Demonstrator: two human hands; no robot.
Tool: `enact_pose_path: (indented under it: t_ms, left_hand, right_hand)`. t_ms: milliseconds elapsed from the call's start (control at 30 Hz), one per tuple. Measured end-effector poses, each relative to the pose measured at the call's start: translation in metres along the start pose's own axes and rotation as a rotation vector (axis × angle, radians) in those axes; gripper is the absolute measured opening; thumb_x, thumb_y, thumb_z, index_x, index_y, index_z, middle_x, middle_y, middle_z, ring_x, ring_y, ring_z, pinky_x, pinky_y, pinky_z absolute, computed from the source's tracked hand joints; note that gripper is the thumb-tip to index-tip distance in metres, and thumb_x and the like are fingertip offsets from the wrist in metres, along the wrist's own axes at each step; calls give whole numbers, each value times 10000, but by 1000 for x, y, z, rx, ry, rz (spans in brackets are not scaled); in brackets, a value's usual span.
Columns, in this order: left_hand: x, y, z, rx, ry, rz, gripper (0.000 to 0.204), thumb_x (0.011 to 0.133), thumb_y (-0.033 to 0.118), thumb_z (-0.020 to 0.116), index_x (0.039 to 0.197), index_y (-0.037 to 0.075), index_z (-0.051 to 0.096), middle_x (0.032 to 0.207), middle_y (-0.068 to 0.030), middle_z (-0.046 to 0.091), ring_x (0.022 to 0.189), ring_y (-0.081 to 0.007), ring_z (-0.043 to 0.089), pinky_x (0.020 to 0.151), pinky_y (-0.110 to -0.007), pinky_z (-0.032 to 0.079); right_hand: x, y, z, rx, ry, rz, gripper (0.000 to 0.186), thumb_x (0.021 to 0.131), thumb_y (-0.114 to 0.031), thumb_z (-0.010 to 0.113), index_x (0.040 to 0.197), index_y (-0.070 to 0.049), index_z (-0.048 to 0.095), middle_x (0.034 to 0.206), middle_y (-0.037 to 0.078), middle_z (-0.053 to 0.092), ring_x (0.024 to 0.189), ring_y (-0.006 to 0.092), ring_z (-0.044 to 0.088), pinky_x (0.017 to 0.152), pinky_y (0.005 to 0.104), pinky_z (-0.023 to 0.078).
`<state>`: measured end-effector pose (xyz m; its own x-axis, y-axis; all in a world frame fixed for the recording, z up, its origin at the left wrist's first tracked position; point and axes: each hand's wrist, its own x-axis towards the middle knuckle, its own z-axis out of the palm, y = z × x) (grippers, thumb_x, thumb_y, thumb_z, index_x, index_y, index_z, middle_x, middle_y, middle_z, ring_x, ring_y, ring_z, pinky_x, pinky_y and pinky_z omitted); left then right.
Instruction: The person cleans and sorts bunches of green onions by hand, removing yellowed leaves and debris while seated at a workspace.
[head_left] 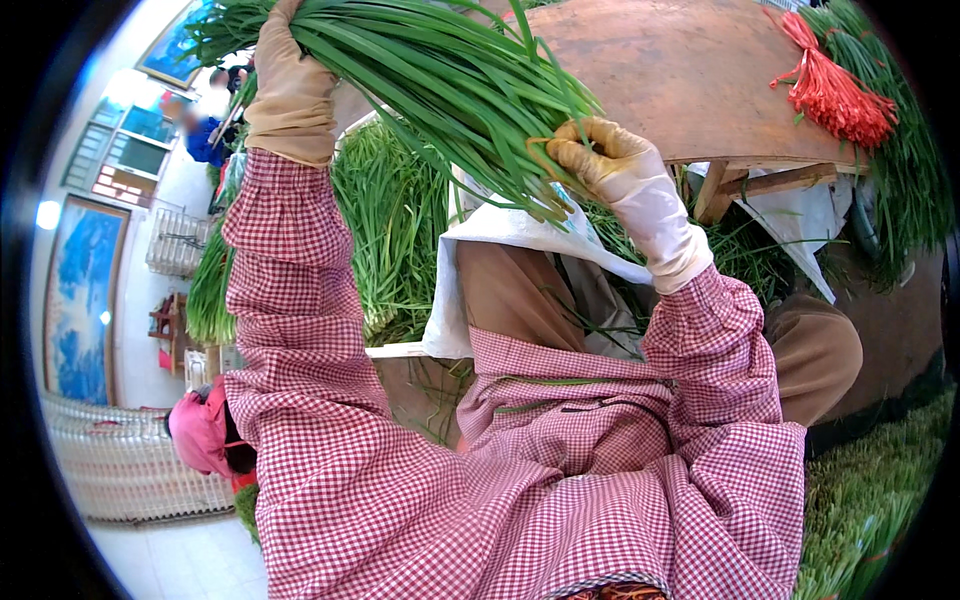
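Bunch of long, flat green leaves (pixel 430 80) was held aloft at 12 o'clock (picture taken as dial), its pale stem ends slanting down toward 1 o'clock. Left hand (pixel 290 85), in a tan glove, was wrapped around the leaves at 11 o'clock, closed on them. Right hand (pixel 612 170), in a whitish glove stained yellow at the fingers, was at 1 o'clock, fingers curled at the stem ends; could not tell whether it pinched any.

Desk (pixel 650 75): at 1 o'clock, beyond the bunch; brown wooden top, scuffed, timber support (pixel 713 192) below its near edge. Bundle of red ties (pixel 840 95) lay at its 2 o'clock end, next to more long green leaves (pixel 905 170) hanging at the rim.

White sheet (pixel 465 270) was draped over the wearer's lap. Heap of loose leaves (pixel 390 215) stood at 10–11 o'clock; another mass of greens (pixel 880 480) at 4 o'clock.

Room: white wall, large framed blue picture (pixel 80 300) at 9 o'clock. Person in pink headwear (pixel 203 430) at 8 o'clock, before a pale ribbed stack (pixel 120 465); light tiled floor (pixel 180 560) at 7–8 o'clock.
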<state>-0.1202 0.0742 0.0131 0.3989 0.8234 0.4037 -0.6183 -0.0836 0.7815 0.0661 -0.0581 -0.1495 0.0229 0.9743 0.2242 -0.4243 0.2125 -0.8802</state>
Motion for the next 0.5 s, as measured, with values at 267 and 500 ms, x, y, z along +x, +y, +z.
enact_pose_path:
  t_ms: [267, 500]
  left_hand:
    - [5, 24, -47, 326, -48, -9, 191, 887, 77, 399, 1051, 4, 464, 1096, -130, 523, 1020, -212, 506, 943, -324, 398]
    - [7, 23, -45, 304, -10, 9, 174, 882, 113, 418, 925, -14, 529, 1019, -152, 560, 973, -240, 531, 907, -343, 432]
  right_hand:
    - [2, 2, -20, -20, 12, 84, 203, 806, -147, 601, 948, -1, 597, 762, 35, 621, 598, 37, 514, 497, 168, 405]
    - [0, 0, -42, 240, -187, 120, 262, 862, -238, 521, 990, -13, 565, 830, 37, 611, 659, 73, 571, 550, 186, 441]
